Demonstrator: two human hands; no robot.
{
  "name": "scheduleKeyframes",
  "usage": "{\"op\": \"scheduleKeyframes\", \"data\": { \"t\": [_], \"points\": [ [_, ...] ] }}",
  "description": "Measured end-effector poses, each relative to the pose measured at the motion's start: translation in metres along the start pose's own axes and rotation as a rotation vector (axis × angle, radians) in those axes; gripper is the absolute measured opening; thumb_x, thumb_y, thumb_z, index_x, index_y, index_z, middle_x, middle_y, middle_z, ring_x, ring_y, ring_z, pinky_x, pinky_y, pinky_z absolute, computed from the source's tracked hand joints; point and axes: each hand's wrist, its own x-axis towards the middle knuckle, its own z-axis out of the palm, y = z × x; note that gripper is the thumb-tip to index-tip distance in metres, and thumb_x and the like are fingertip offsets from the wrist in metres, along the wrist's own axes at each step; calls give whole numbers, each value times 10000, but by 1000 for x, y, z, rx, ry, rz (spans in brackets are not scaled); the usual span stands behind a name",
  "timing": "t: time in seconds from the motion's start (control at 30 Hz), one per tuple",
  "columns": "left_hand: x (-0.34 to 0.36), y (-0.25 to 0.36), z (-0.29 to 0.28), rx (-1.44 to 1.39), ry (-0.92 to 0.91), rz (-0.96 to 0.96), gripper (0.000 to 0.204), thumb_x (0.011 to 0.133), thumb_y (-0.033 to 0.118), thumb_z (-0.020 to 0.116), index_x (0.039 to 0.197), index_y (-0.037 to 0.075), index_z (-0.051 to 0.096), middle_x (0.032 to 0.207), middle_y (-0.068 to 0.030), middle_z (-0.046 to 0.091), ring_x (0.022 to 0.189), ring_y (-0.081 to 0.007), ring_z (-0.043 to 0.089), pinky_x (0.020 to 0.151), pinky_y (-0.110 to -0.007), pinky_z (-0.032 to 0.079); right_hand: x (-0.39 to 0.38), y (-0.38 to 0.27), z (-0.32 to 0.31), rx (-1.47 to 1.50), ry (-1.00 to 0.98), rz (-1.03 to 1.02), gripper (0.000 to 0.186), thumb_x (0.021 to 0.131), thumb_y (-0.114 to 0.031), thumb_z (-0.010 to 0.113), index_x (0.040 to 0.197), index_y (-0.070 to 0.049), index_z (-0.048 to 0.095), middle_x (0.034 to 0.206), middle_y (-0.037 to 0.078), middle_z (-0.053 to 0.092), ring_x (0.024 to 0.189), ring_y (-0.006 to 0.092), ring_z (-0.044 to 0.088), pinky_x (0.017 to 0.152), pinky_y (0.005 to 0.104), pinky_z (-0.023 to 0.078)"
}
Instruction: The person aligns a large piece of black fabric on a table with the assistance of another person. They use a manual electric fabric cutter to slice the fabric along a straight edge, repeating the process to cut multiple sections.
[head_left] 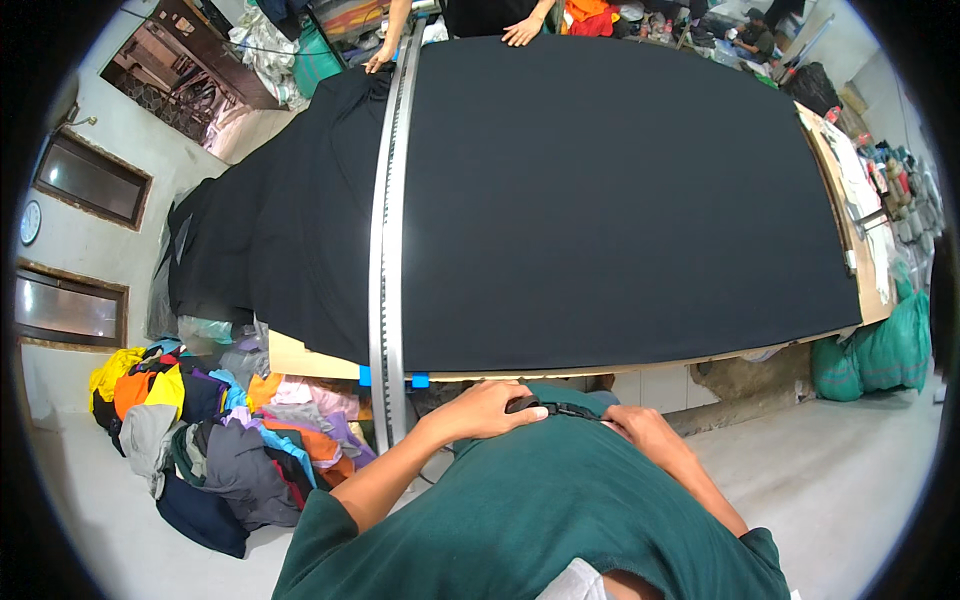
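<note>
Both of my hands are at my waist, in front of the green shirt. My left hand (488,410) is closed around one end of a black buckle strap (572,411). The strap runs across the shirt to my right hand (640,430), whose curled fingers are at its other end and partly hidden. Just beyond my hands, a large black fabric (620,210) lies spread over a table, smooth on the right and creased on the left. A long metal rail (392,220) crosses it from front to back.
Across the table, another person's hands (522,32) rest by the fabric and rail. A heap of coloured clothes (230,430) lies on the floor at left. Green sacks (875,355) stand by the table's right end, near a cardboard sheet (877,300).
</note>
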Motion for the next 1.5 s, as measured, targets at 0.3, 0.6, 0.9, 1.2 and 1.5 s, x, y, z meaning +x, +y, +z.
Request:
{"op": "scheduleKeyframes", "data": {
  "t": [0.3,0.6,0.9,1.2,1.5],
  "points": [
    [70,106,78,111,24,152,357,1049,379,644,1128,39,718,1062,-199,748,998,-390,725,871,-469,561,-51,121,-89,-99,0,-372,273,1053,-261,562,988,0,607,973,199,691,949,404,678,802,493,554],
    [138,226,167,-25,46,27,254,1040,226,652,1112,-7,722,996,-180,755,858,-321,731,768,-424,567,-113,236,-186,-71,-162,-535,271,1054,-241,550,986,5,641,933,192,695,950,403,694,816,520,555],
    [267,303,201,1,-221,56,321,1027,369,674,1192,102,738,1134,-83,759,1025,-230,720,860,-390,577,-207,327,-231,195,-126,-110,280,1004,-327,660,1126,-76,686,1022,171,729,965,405,701,804,511,535],
    [440,394,302,84,-270,207,404,1080,423,595,1003,48,725,889,-104,723,804,-228,638,751,-393,506,-261,432,-325,347,-15,2,329,1037,-371,627,1158,-97,766,1045,126,735,992,322,714,874,441,547],
    [559,516,399,-90,92,93,427,1092,416,560,968,34,705,860,-94,725,791,-215,683,744,-383,528,-293,599,-555,-70,382,-14,279,1050,-264,612,1227,-74,714,1171,165,737,1075,382,700,929,468,554]
  ]
}}
